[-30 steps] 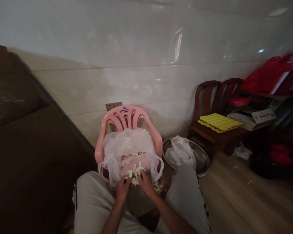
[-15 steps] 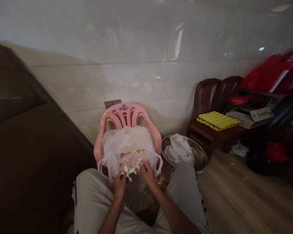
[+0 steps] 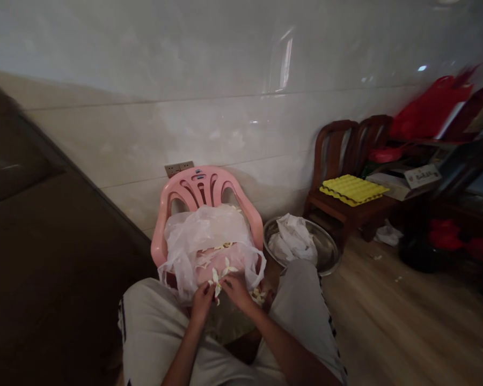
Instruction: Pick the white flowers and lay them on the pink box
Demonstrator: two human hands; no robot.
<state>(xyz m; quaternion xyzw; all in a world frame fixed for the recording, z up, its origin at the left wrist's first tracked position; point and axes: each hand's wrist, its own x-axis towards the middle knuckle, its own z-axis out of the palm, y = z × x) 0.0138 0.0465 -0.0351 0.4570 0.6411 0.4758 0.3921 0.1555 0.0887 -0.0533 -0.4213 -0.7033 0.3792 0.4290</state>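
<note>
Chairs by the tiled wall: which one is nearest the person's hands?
The pink plastic armchair, with a translucent plastic bag on it; the other two, brown wooden chairs, stand farther off to the right.

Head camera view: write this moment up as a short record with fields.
left hand: fingertips closed on small white flowers
right hand: fingertips at the same flowers, grip unclear
in front: pink plastic armchair holding a translucent white plastic bag
chair's right: round metal basin with crumpled white material
farther right: yellow molded tray on a brown wooden chair
</note>
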